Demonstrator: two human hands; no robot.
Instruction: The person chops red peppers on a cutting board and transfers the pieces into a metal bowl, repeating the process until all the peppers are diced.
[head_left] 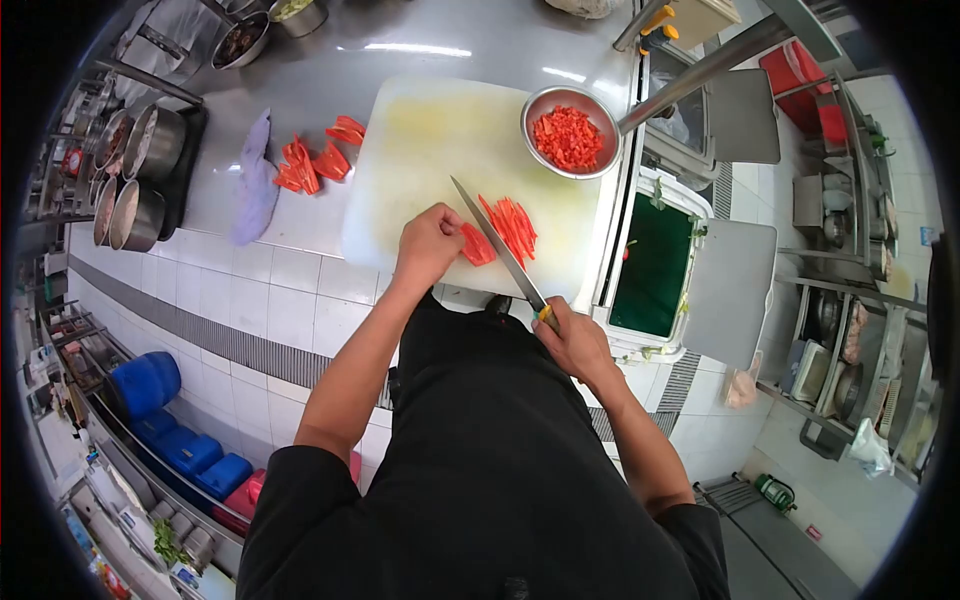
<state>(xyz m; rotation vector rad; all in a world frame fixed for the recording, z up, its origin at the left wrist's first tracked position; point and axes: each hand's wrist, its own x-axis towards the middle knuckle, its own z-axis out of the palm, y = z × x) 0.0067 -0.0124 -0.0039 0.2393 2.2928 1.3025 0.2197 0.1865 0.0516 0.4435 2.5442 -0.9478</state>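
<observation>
A large white cutting board lies at the counter's front edge. My right hand is closed around the handle of a long kitchen knife, whose blade points up and left across the board. To the left of the blade, my left hand has its fingers curled at the edge of a flat red pepper piece. A bundle of thin red pepper strips lies just right of the blade. A metal bowl of diced red pepper sits at the board's upper right corner.
Several red pepper pieces and a purple cloth lie left of the board. Metal pots stand farther left. Right of the counter is a white-rimmed bin with a green inside, and a metal post slants above.
</observation>
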